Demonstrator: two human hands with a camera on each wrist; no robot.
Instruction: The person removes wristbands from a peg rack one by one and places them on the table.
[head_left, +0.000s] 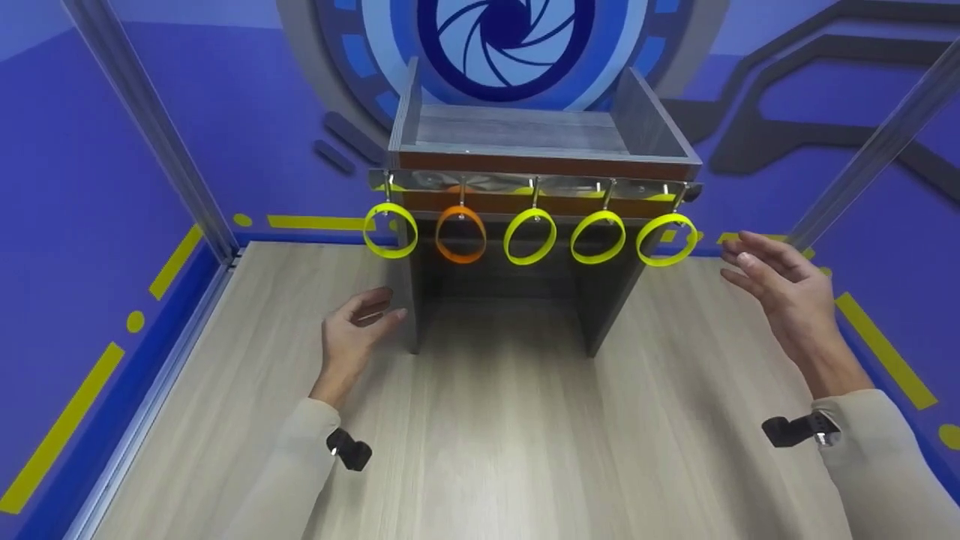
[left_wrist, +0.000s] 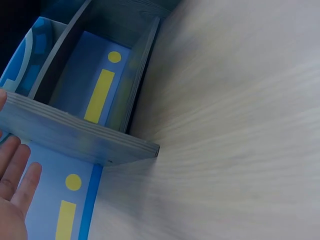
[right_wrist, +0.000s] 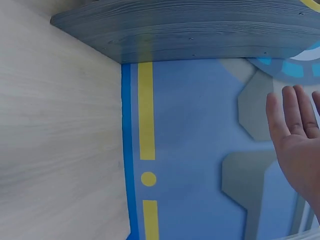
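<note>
Several rings hang in a row from hooks on a metal rail (head_left: 495,181) across the front of a grey wooden shelf unit (head_left: 517,131). One is an orange ring (head_left: 439,238), second from the left; the others are yellow, among them the leftmost yellow ring (head_left: 367,232) and the rightmost yellow ring (head_left: 640,246). Below and left of the leftmost ring, my left hand (head_left: 351,334) is in the air by the unit's left side, holding nothing. My right hand (head_left: 799,300) is raised to the right of the rightmost ring, apart from it, fingers loosely extended.
The unit stands on a light wood-grain tabletop (head_left: 495,450). Blue printed panels (head_left: 150,135) with yellow marks enclose the back and sides, with metal posts (head_left: 142,112) at the corners. The unit's side panel (right_wrist: 200,35) crosses the top of the right wrist view.
</note>
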